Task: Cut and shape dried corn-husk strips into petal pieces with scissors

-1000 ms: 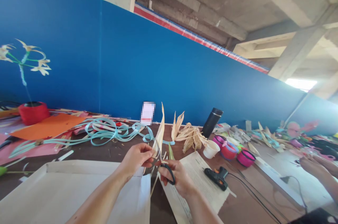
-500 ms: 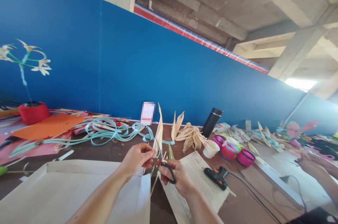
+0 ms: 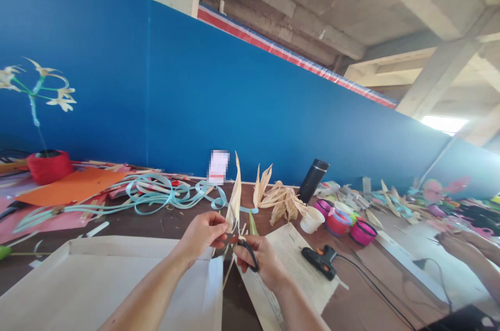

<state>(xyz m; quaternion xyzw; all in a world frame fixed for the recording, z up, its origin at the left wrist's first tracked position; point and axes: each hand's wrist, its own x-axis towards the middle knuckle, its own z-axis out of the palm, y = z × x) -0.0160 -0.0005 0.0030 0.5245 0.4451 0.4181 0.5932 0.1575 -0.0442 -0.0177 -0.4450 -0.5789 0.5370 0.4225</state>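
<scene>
Left hand: our left hand (image 3: 205,232) is raised over the table, with thumb and fingertips pinched on the lower end of a dried husk leaf (image 3: 235,190).
Husk leaf: it stands nearly upright from that pinch, its pointed tip up against the blue wall (image 3: 195,86). Thin slivers hang below the hand.
Right hand: our right hand (image 3: 261,262) is just beside the left, its fingers curled through the black handle of the scissors (image 3: 248,254).
Scissors: the blades point toward the base of the leaf, between our two hands. They seem to meet it, but the spot is small and partly hidden by fingers, so we cannot tell whether they are open.
Under the hands: a shallow cardboard tray (image 3: 78,289) lies below our left forearm and a printed sheet (image 3: 300,268) below the right wrist, both on the brown table (image 3: 363,294).
Right of the sheet: a black glue gun (image 3: 320,261) rests at the sheet's edge, its cord running off to the right.
Behind the hands: loops of pale blue ribbon (image 3: 156,193) lie to the left and a heap of dried husks (image 3: 281,202) to the right. Past the heap are a dark flask (image 3: 313,180), a white cup (image 3: 312,220) and pink ribbon rolls (image 3: 363,232).
Far left: a red spool (image 3: 49,166) carries husk flowers (image 3: 58,99) on green stems, next to orange paper (image 3: 70,185).
Far right: another person's hand (image 3: 461,242) is at the table, well apart from ours.
</scene>
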